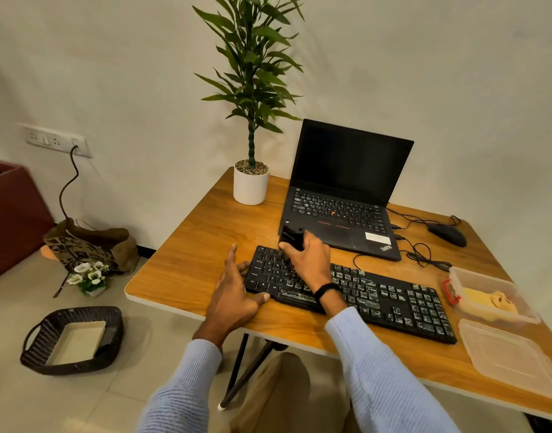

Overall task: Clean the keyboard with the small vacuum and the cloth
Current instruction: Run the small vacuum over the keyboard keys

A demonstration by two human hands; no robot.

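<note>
Fingers (310, 239) of right hand (309, 260) grip vacuum (291, 235), those of left hand (234, 295) lie straight — tub (487, 274) holds yellow cloth (474, 296).

The keyboard (356, 292) lies before the laptop (343, 201) on the table (199, 245).

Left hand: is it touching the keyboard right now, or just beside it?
Touching. Head view: the left hand braces the keyboard at its left end, thumb on the front edge, fingers against the side.
</note>
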